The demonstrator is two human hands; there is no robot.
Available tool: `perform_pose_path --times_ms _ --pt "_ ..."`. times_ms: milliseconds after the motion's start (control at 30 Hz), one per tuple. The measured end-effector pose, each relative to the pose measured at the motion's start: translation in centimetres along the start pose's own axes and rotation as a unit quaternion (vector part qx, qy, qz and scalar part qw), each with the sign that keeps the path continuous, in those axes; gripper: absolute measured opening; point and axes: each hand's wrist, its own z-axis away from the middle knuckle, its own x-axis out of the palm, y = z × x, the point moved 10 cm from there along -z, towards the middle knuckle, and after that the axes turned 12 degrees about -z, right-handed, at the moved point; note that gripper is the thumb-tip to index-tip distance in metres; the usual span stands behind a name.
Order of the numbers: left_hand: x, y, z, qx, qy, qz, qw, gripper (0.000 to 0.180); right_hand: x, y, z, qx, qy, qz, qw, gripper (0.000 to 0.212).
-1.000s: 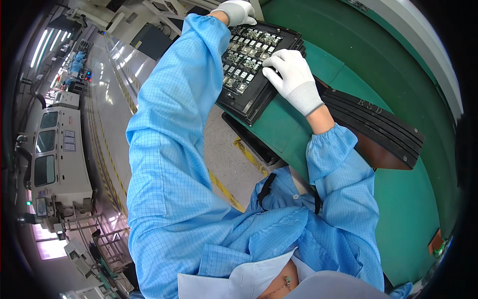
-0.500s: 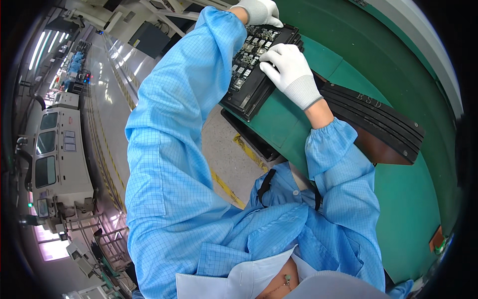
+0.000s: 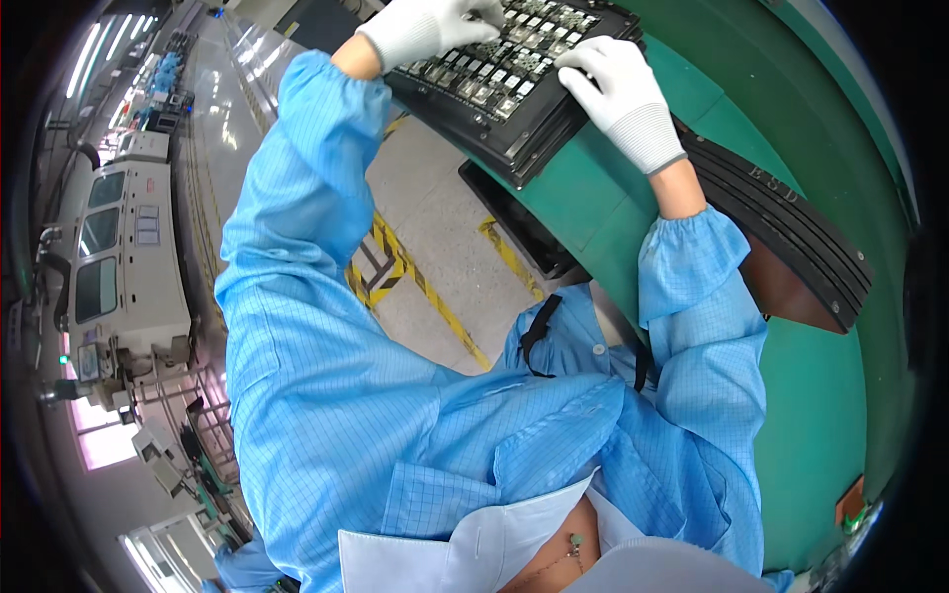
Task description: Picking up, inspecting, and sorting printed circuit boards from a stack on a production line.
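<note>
A black tray (image 3: pixel 501 138) bears rows of small circuit boards (image 3: pixel 504 74) with silvery square parts. It lies at the top of the head view, on the green work surface. My left hand (image 3: pixel 420 28), in a white knit glove, reaches over its left part. The fingers curl in toward the thumb just above the boards; what they pinch, if anything, is too small to make out. My right hand (image 3: pixel 625 97), gloved alike, rests at the tray's right edge. Its fingers are bent, with a gap between thumb and forefinger and no object visible there.
A stack of long black bars (image 3: pixel 781 212) with a brown side lies on the green mat (image 3: pixel 806 435) to the right. Below the tray's near side are a dark open box-like edge (image 3: pixel 514 222) and a floor with yellow striped tape. Pale machines (image 3: pixel 129 247) stand far left.
My left hand has come from the tray's far edge to the left, over the boards. My right hand appears farther right and higher, still at the tray edge. The whole view has shifted.
</note>
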Motion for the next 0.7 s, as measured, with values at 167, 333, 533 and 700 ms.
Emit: perform_pose_path --times_ms 167,333,533,700 --pt "1.6 2.4 5.7 0.043 -0.002 -0.042 0.998 0.015 0.0 -0.6 0.0 -0.018 0.031 0.021 0.999 0.016" --pt "1.8 5.3 6.7 0.08 0.029 -0.065 0.994 0.016 0.3 -0.1 -0.2 0.023 0.018 0.046 0.999 0.02" --pt "3.6 4.6 5.5 0.075 0.007 -0.073 0.994 0.015 -0.2 -0.2 -0.6 0.051 0.011 0.035 0.998 0.024" --pt "3.3 5.2 5.2 0.115 0.026 -0.097 0.988 0.014 -0.3 -0.3 -1.0 0.067 -0.001 0.018 0.998 0.025"
